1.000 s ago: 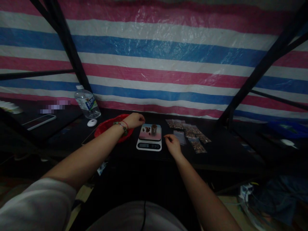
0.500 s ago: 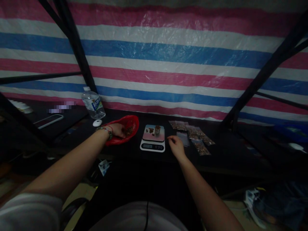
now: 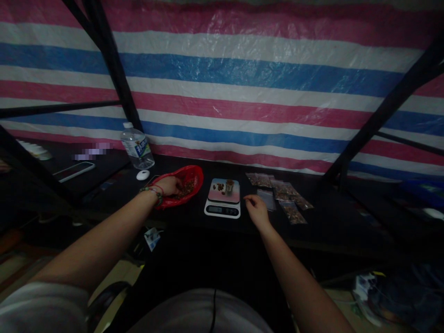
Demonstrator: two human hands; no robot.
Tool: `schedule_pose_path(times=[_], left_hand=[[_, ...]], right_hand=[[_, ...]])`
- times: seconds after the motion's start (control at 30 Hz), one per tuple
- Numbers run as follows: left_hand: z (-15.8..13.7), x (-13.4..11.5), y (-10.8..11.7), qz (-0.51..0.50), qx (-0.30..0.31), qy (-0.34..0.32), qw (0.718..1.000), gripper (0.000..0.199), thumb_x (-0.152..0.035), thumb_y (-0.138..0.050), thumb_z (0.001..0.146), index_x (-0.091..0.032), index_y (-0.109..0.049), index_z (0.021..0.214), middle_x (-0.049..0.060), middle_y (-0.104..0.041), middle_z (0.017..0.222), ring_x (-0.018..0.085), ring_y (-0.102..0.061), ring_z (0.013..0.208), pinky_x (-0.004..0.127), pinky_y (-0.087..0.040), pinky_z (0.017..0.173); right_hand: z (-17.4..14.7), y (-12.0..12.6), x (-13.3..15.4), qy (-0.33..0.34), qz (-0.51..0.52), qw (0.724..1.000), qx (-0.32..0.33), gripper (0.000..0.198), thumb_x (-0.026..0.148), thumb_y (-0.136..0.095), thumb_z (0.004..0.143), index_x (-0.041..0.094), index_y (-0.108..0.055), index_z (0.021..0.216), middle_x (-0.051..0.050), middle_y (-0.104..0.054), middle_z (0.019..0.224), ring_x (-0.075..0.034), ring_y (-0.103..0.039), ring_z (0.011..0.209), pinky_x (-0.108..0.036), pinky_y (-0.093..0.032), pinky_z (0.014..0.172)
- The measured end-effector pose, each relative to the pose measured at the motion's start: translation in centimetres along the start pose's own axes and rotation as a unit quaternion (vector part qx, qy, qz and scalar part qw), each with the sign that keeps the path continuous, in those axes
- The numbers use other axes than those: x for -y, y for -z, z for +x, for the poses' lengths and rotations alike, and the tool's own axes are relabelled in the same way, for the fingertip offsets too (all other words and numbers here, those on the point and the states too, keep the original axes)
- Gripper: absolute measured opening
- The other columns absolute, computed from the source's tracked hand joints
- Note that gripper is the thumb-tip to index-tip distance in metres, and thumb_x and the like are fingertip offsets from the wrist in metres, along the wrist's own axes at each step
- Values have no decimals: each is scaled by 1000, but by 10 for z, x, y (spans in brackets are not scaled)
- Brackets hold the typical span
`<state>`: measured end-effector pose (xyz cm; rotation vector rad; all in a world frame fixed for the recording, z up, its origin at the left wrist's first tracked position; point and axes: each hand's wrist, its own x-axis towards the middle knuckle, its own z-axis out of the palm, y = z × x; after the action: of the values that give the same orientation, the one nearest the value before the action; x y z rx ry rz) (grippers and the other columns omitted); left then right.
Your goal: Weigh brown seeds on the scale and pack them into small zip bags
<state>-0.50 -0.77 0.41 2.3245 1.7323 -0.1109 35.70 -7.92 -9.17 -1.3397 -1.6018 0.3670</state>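
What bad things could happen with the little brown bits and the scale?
The left hand is down in the red basket of brown bits; some might drop on the dark table and be hard to spot. The small cup on the scale looks tippy, so a bump might knock it over. The right hand rests close to the scale and could nudge it.

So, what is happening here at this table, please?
A person's left hand reaches into a red basket of small brown pieces. The right hand rests on the dark table beside a kitchen scale that carries a few pieces and a small cup. Filled clear bags lie to the right.
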Motion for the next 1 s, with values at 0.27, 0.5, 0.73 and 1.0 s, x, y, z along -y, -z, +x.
schedule_pose_path(times=[0.27,0.5,0.73,1.0], left_hand=[[2,5,1,-10,-19,15,1000,31,-33,-59,67,-24,-71,94,1,-71,92,16,-63,83,20,-43,73],[3,10,8,-58,-38,33,997,35,-28,-58,68,-21,-70,101,2,-72,95,16,-65,82,18,-45,70],[-3,4,14,-70,-45,23,996,34,-31,-56,71,-21,-69,101,2,-72,97,17,-65,83,20,-46,71],[-6,-68,33,-103,-94,-126,982,32,-32,-54,76,-19,-69,101,2,-71,101,18,-63,91,22,-46,81]], right_hand=[[0,0,1,-2,1,1000,2,22,25,-47,79,19,-68,83,-7,-67,89,-22,-60,86,-35,-45,81],[0,1,2,2,0,1000,1,21,25,-48,79,19,-68,83,-7,-67,90,-22,-60,88,-36,-45,82],[0,0,3,-6,-2,1000,1,22,25,-47,79,20,-68,83,-6,-66,87,-21,-59,85,-35,-45,80],[0,0,0,-5,9,1000,-9,21,26,-48,78,20,-68,82,-6,-67,89,-23,-60,88,-37,-45,81]])
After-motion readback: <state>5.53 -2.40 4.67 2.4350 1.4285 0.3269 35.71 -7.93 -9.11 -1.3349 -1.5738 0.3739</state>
